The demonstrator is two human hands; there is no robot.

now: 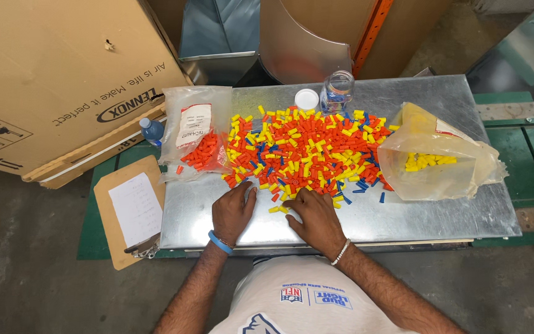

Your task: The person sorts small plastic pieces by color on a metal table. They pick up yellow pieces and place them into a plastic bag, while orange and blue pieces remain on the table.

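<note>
On the metal sheet (403, 216), both hands (233, 213) lie flat, empty, touching plastic caps (304, 151).

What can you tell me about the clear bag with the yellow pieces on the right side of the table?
The clear plastic bag lies on its side at the right of the metal table, crumpled and puffed up, its mouth open toward the mixed pile. A small heap of yellow caps sits inside. A few loose pieces lie against its opening. Neither hand touches it.

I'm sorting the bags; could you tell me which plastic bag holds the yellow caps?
The bag on the right, lying open-mouthed toward the pile; the left bag holds orange ones.
</note>
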